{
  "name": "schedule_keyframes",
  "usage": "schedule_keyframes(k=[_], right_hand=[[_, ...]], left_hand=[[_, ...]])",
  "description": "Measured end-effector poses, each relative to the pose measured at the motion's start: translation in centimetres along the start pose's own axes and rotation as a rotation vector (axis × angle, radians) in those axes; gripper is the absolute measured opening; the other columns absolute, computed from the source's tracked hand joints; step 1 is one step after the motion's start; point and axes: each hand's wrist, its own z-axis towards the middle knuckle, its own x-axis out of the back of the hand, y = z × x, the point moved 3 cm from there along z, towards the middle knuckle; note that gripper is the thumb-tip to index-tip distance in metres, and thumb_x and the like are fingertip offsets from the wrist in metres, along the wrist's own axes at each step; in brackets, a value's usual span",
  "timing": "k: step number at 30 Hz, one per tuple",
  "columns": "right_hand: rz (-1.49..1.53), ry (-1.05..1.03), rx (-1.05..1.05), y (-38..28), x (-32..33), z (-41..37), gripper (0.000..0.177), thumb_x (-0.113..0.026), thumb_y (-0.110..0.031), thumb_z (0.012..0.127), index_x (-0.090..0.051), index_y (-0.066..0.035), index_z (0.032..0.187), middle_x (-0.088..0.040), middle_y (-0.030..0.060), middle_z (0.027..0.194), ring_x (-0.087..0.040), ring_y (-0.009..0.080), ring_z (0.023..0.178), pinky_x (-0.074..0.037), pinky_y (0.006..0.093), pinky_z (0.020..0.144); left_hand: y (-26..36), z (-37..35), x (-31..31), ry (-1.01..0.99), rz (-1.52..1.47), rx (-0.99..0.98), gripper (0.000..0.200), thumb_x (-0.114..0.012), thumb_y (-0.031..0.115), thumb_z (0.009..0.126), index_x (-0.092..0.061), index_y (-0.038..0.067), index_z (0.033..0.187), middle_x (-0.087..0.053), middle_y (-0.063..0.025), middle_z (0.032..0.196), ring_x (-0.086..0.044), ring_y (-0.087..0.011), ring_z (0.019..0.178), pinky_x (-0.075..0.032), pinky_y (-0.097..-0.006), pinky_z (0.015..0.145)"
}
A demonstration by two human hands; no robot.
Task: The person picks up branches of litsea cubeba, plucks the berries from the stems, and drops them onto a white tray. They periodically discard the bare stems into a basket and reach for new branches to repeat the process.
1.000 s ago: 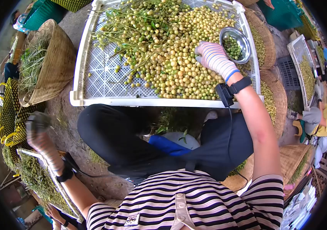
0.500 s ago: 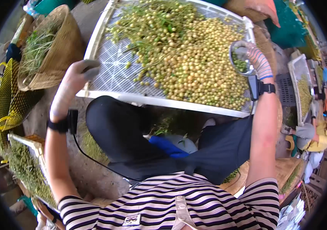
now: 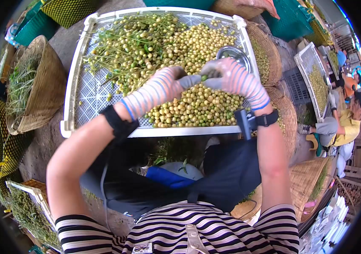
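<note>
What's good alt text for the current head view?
Two gloved hands, left and right, meet over a white mesh tray of round yellow-green fruit, small green fruit between their fingertips. A metal bowl sits behind the right hand; leafy stems lie at the tray's far left.

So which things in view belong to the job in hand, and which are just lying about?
In use, by the look of it:
- left hand and right hand, close together
- green fruit at the right fingertips
- pale fruit
- white tray
- metal bowl

Probably lying about:
- wicker basket of stalks, left
- black crate
- blue item below the tray
</note>
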Motion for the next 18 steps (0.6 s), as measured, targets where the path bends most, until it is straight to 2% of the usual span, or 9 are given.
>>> schedule_keyframes(k=[2, 4, 5, 6, 9, 11, 15, 17, 18], right_hand=[[-0.143, 0.043, 0.087, 0.0, -1.2, 0.1, 0.026, -0.064, -0.025, 0.069, -0.062, -0.006, 0.087, -0.059, 0.0157, 0.068, -0.059, 0.0249, 0.062, -0.047, 0.0325, 0.060], [-0.040, -0.023, -0.102, 0.5, -1.3, -0.6, 0.027, -0.063, -0.030, 0.069, -0.064, -0.008, 0.086, -0.061, 0.0167, 0.070, -0.058, 0.0281, 0.062, -0.048, 0.0335, 0.062], [0.053, -0.061, -0.176, 1.2, -1.9, -0.9, 0.027, -0.063, -0.030, 0.069, -0.065, -0.009, 0.086, -0.061, 0.0169, 0.071, -0.058, 0.0289, 0.063, -0.048, 0.0338, 0.062], [0.065, -0.025, -0.128, 1.3, -2.5, -0.8, 0.019, -0.068, -0.021, 0.071, -0.065, -0.007, 0.084, -0.061, 0.0129, 0.068, -0.052, 0.0160, 0.055, -0.045, 0.0300, 0.057], [-0.031, -0.038, -0.233, 2.2, -2.4, -1.4, 0.018, -0.064, -0.021, 0.072, -0.064, -0.005, 0.081, -0.061, 0.0133, 0.068, -0.055, 0.0172, 0.057, -0.047, 0.0295, 0.059], [-0.078, -0.012, -0.379, 2.8, -1.6, -1.7, 0.023, -0.062, -0.026, 0.072, -0.064, -0.004, 0.079, -0.061, 0.0151, 0.067, -0.060, 0.0215, 0.061, -0.048, 0.0311, 0.062], [-0.516, 0.106, -0.622, 6.7, 2.2, -2.3, 0.028, -0.060, -0.031, 0.072, -0.066, -0.010, 0.090, -0.062, 0.0173, 0.090, -0.061, 0.0288, 0.085, -0.047, 0.0360, 0.077], [-0.802, 0.189, -0.487, 7.1, 2.1, -1.8, 0.038, -0.063, -0.023, 0.072, -0.059, -0.012, 0.109, -0.060, 0.0149, 0.104, -0.057, 0.0297, 0.095, -0.044, 0.0388, 0.084], [-0.686, 0.253, -0.325, 6.3, 1.1, -0.3, 0.038, -0.063, -0.021, 0.072, -0.058, -0.012, 0.108, -0.059, 0.0145, 0.103, -0.056, 0.0309, 0.095, -0.043, 0.0401, 0.085]], left_hand=[[-0.9, 1.7, -2.4, 0.045, -0.008, -0.063, 0.040, -0.057, 0.036, 0.086, -0.057, -0.001, 0.099, -0.055, -0.0020, 0.065, -0.049, -0.0095, 0.053, -0.040, -0.0238, 0.047], [-0.5, 1.6, -3.9, 0.171, 0.008, -0.127, 0.031, -0.054, 0.030, 0.088, -0.057, 0.000, 0.097, -0.051, 0.0004, 0.060, -0.045, -0.0081, 0.049, -0.038, -0.0248, 0.044], [-0.8, 1.5, -4.3, 0.180, 0.014, -0.066, 0.037, -0.052, 0.038, 0.086, -0.061, 0.003, 0.083, -0.058, -0.0167, 0.063, -0.058, -0.0321, 0.062, -0.044, -0.0393, 0.058], [-0.9, 1.5, -4.7, 0.221, 0.046, -0.108, 0.036, -0.052, 0.037, 0.086, -0.061, 0.002, 0.082, -0.058, -0.0163, 0.063, -0.057, -0.0302, 0.060, -0.044, -0.0383, 0.057], [-1.6, 1.4, -6.3, 0.275, -0.095, -0.148, 0.030, -0.055, 0.030, 0.086, -0.060, 0.001, 0.081, -0.058, -0.0103, 0.058, -0.053, -0.0193, 0.053, -0.042, -0.0329, 0.053], [-1.8, 1.4, -7.2, 0.296, -0.560, -0.103, 0.025, -0.057, 0.024, 0.086, -0.061, 0.000, 0.080, -0.056, -0.0036, 0.056, -0.048, -0.0115, 0.051, -0.040, -0.0288, 0.049], [-2.8, -0.8, -9.3, 0.178, -0.184, -0.038, 0.022, -0.059, 0.026, 0.083, -0.063, 0.005, 0.080, -0.059, -0.0086, 0.058, -0.056, -0.0231, 0.052, -0.045, -0.0354, 0.053], [-1.5, -4.0, -9.6, -0.006, 0.494, -0.065, 0.026, -0.062, 0.022, 0.079, -0.061, 0.007, 0.100, -0.063, -0.0116, 0.074, -0.061, -0.0308, 0.063, -0.049, -0.0373, 0.059], [-2.4, -5.4, -10.2, -0.137, 0.539, -0.102, 0.031, -0.064, 0.020, 0.075, -0.059, 0.009, 0.104, -0.063, -0.0129, 0.079, -0.060, -0.0345, 0.072, -0.049, -0.0399, 0.065]])
